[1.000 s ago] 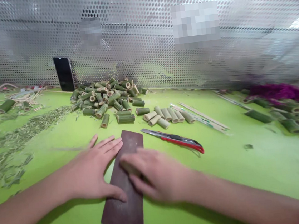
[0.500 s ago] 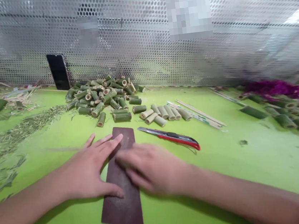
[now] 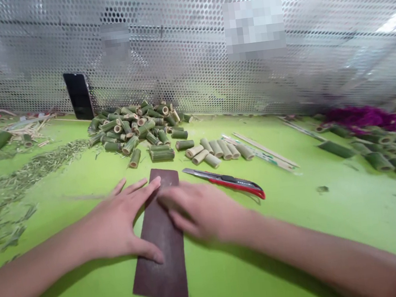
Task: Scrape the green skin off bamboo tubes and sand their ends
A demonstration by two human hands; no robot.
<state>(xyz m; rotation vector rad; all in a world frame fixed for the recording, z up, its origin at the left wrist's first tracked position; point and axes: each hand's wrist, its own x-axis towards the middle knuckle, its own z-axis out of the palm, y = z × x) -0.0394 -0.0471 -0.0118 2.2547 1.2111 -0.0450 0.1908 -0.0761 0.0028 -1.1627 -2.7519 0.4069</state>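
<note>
A dark brown abrasive sheet (image 3: 161,267) lies lengthwise on the green table (image 3: 300,232) in front of me. My left hand (image 3: 117,224) lies flat and open on its left edge, fingers stretched out and thumb on the sheet. My right hand (image 3: 201,210) is on the sheet's upper half, blurred by motion. Its fingers are curled down and pressed together, and whatever is under them is hidden.
A red utility knife (image 3: 230,183) lies just right of the sheet. Behind it are a pile of green bamboo pieces (image 3: 138,126), a row of pale peeled pieces (image 3: 219,151) and thin sticks (image 3: 266,152). A phone (image 3: 78,95) leans on the perforated wall. Shavings (image 3: 25,175) lie left; more bamboo (image 3: 378,159) lies right.
My right hand has slid back and forth along the sheet and now sits nearer its far end. The left hand has stayed flat on the sheet's edge.
</note>
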